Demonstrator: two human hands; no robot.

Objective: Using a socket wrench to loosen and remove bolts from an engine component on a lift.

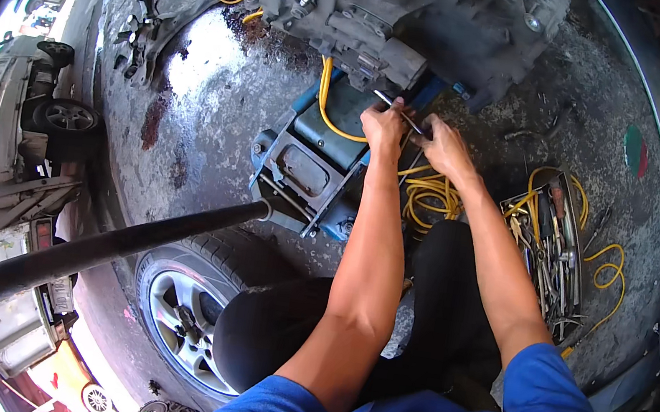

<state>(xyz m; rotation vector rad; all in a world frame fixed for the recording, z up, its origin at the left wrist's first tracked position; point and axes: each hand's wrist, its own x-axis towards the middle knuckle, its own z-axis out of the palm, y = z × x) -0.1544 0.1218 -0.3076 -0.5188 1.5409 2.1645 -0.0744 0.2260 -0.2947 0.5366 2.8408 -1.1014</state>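
Both my hands are closed on a slim silver rod-like tool (410,122) with a darker end; its exact kind does not show. My left hand (384,126) grips it near its far left end, whose bright tip sticks out past the fingers. Around the dark end at the right are the fingers of my right hand (447,150). Just beyond my hands is a large, dirty grey gearbox-like metal unit (401,62). Below and left of them stands a green-blue floor jack (303,170), seemingly under the unit.
The jack's long black handle (131,239) runs to the lower left, over a wheel (188,317). A yellow hose (433,195) lies coiled beside my right forearm. Farther right is a tray of hand tools (551,254). Metal suspension-like parts (148,33) lie at the upper left.
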